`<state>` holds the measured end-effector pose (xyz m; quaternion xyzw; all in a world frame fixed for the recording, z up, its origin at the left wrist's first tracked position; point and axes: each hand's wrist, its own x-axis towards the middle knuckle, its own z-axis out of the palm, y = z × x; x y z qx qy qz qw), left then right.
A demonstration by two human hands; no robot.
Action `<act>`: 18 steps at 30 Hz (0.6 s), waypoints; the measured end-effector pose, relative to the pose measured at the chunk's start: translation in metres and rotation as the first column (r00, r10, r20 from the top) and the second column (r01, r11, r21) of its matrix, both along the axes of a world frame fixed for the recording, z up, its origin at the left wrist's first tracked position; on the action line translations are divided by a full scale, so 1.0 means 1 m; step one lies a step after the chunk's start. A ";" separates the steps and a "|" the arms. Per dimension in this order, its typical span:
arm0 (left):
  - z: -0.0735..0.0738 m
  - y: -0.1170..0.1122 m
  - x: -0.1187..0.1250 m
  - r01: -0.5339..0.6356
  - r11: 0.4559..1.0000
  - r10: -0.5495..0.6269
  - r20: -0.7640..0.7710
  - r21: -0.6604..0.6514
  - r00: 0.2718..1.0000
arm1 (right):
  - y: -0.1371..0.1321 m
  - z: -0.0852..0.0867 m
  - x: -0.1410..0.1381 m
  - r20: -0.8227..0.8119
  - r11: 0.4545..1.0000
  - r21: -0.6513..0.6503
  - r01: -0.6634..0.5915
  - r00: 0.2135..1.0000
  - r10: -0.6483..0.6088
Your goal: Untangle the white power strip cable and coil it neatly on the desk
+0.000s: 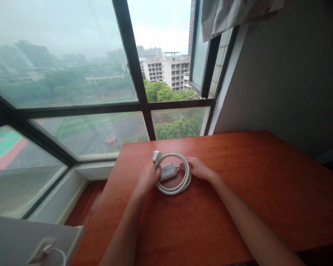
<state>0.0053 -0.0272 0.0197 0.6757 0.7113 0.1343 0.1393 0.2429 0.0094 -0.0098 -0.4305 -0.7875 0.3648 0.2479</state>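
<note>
A white extension cord (174, 192) is wound into a round coil over the wooden table. Its plug (157, 156) sticks up at the coil's upper left. Inside the loop is a small white block (168, 171), apparently its socket end. My left hand (149, 177) is closed around the coil's left side, just below the plug and against the block. On the other side, my right hand (200, 169) pinches the coil's upper right, with fingertips reaching inside the loop. Whether the coil rests on the table or hangs slightly above it, I cannot tell.
The reddish wooden table (238, 192) extends under both arms to the right. Behind it stand dark-framed windows (100, 108), one pane (201, 55) swung open. A grey wall (288, 81) rises at right. At lower left, a wall socket (46, 249) holds a white plugged-in cable.
</note>
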 end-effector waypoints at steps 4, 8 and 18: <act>-0.003 0.003 -0.002 0.013 1.000 -0.012 0.053 -0.027 0.999 | 0.000 0.000 0.001 0.043 0.994 0.012 0.105 0.994 -0.105; -0.007 0.004 -0.003 -0.013 1.000 0.011 0.145 0.007 0.989 | -0.011 0.011 0.001 0.192 0.964 0.054 0.259 0.945 -0.264; -0.025 0.006 0.004 0.032 0.998 -0.054 0.446 0.057 0.893 | -0.045 0.032 -0.028 0.589 0.893 0.156 0.421 0.687 -0.427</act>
